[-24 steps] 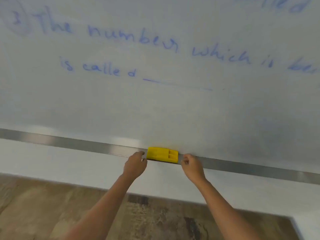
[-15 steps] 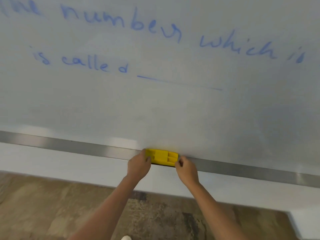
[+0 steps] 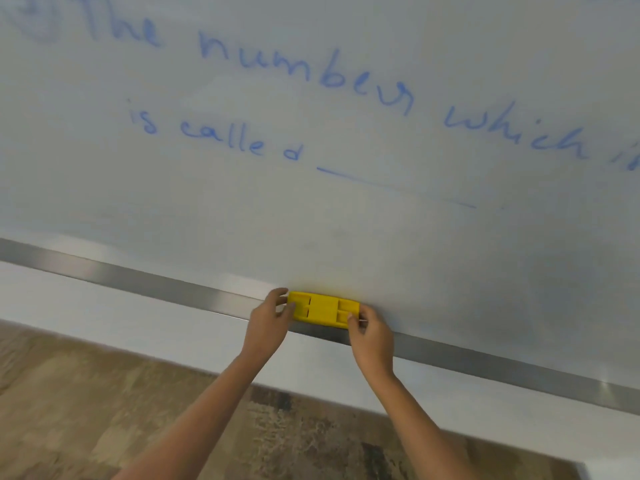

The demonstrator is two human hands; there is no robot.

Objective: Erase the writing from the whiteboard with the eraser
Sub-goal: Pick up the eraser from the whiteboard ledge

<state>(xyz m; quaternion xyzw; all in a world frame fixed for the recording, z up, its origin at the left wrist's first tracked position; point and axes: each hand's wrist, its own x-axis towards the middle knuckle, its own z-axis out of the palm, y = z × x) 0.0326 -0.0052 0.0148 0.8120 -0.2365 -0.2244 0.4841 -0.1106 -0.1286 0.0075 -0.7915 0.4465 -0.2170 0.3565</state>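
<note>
A: Where's the yellow eraser [image 3: 323,310]?

B: On the metal ledge [image 3: 138,279] along the bottom of the whiteboard [image 3: 311,220], resting against the board. A moment ago the hands were only at its ends — now both have closed in on it.

A: Closed how?

B: The left hand [image 3: 268,322] has its fingers [image 3: 281,293] curled narrow round the left end, thumb at the near edge. The right hand [image 3: 370,336] pinches the right end, fingertips on the near corner. Whether it has left the ledge yet is hard to say; the frame is soft there.

A: And the board?

B: Nothing wiped. The blue writing [image 3: 304,74] — "the number which", and below it "is called" with a ruled blank [image 3: 394,187] — is all intact, well above the eraser.

A: So what does the change mean?

B: I'd judge the pick-up is nearly done; the next move is to lift it, probably into one hand, and carry it up to the words.
</note>
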